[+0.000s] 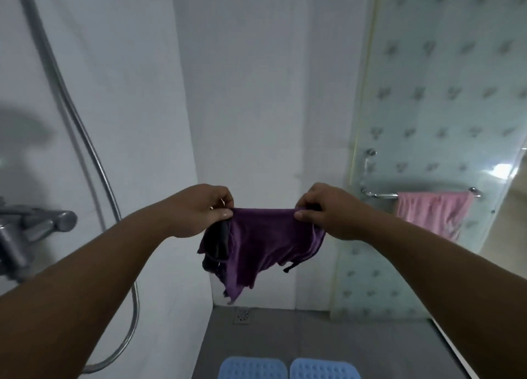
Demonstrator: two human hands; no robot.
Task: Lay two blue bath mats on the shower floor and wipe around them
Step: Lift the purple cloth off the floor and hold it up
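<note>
head view: a purple cloth (262, 242) is held up in the air in front of the white wall (251, 93), stretched by its top edge between two hands. the left hand (199, 210) is closed on the left corner, with the thumb pressed on the hem; the right hand (325, 210) is closed on the right corner in the same way. the rest of the cloth hangs loose below, with dark parts at its left side.

low in the picture, two blue mats (288, 368) are already laid side by side on the grey floor (313, 336), just beside each other, cut off by the lower edge. a small drain (242, 315) is seen near the far corner of the floor.

so the laying step seems done, and the wiping step is being prepared. for the next move, the cloth probably must be folded or bunched in one hand and brought down to the floor, and the wiping must be kept around the mats, so they are not pushed out of place.
</note>
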